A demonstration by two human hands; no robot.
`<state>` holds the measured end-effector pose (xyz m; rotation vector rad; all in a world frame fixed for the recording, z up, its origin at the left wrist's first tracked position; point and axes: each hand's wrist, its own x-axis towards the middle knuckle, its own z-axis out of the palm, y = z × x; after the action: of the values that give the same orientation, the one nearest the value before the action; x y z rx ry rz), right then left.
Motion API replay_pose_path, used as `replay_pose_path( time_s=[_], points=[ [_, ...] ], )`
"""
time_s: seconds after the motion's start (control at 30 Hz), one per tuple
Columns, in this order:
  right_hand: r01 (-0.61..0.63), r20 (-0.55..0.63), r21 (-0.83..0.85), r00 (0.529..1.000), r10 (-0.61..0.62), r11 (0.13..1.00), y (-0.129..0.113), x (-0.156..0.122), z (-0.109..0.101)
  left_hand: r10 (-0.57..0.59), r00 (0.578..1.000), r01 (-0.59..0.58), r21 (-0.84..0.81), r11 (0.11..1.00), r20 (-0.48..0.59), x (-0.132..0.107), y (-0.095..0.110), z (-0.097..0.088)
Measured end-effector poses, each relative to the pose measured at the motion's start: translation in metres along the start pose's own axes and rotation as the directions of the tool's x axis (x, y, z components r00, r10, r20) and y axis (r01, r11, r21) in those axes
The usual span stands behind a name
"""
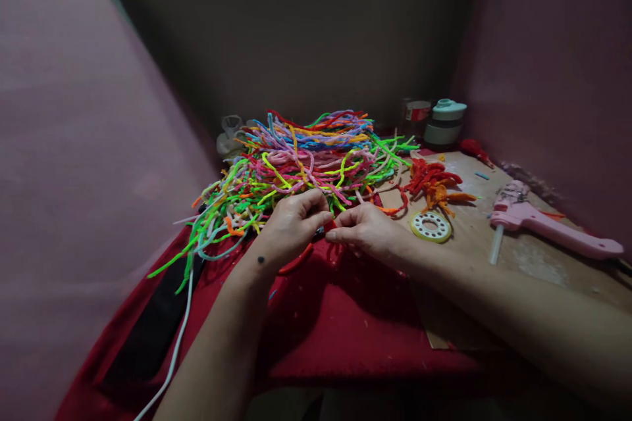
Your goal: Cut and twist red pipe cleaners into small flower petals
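Close together over the front of a heap of colourful pipe cleaners (316, 164), my left hand (296, 220) and my right hand (368, 230) are both closed in a pinch. Between their fingertips is a red pipe cleaner (296, 262), one length of which curves down below my left hand. A small greyish bit shows beside my left fingertips, too small to name. Just beyond my right hand lies a bundle of red and orange twisted pipe cleaners (434, 183).
A red cloth (345, 335) covers the table. On a board (533, 270) at right lie a pink glue gun (553, 220) and a yellow-rimmed tape roll (431, 227). A lidded cup (445, 123) and jar (415, 118) stand behind. A white cable (184, 329) crosses a black object (153, 329) at left.
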<state>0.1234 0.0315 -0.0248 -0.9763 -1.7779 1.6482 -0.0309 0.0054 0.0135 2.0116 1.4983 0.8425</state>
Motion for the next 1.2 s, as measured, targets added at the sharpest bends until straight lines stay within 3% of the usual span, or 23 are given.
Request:
replay_pose_path(
  time_s=[0.1, 0.2, 0.4, 0.5, 0.7, 0.87, 1.03, 1.2],
  points=[
    [0.012, 0.020, 0.069, 1.000, -0.014, 0.998, 0.003, -0.001, -0.002, 0.000, 0.999, -0.001, -0.022, 1.000, -0.045, 0.000, -0.001, 0.001],
    [0.031, 0.038, 0.119, 0.999, -0.036, 0.992, 0.002, -0.004, -0.003, -0.081, 0.995, 0.071, -0.163, 0.984, -0.056, 0.001, -0.002, 0.001],
    [0.044, -0.011, 0.217, 0.999, -0.043, 0.975, 0.002, -0.005, -0.003, -0.259, 0.961, 0.272, -0.451, 0.850, 0.092, -0.002, -0.007, 0.001],
    [0.053, -0.037, 0.252, 0.998, -0.046, 0.966, 0.004, -0.004, -0.002, -0.265, 0.959, 0.282, -0.437, 0.854, 0.101, -0.004, -0.004, 0.004],
    [0.034, -0.051, 0.267, 0.998, -0.021, 0.963, 0.005, -0.004, -0.003, -0.227, 0.973, 0.202, -0.334, 0.921, -0.038, -0.006, 0.009, 0.014],
    [0.055, -0.080, 0.266, 0.996, -0.035, 0.963, 0.009, -0.002, -0.003, -0.318, 0.948, 0.305, -0.371, 0.877, 0.028, -0.006, 0.009, 0.011],
    [0.060, -0.057, 0.286, 0.997, -0.045, 0.956, 0.009, -0.002, -0.004, -0.316, 0.942, 0.333, -0.444, 0.832, 0.113, -0.007, -0.003, 0.005],
    [0.097, -0.089, 0.372, 0.994, -0.068, 0.923, 0.007, -0.002, -0.002, -0.291, 0.954, 0.289, -0.461, 0.839, 0.070, -0.007, -0.003, 0.009]
  ],
)
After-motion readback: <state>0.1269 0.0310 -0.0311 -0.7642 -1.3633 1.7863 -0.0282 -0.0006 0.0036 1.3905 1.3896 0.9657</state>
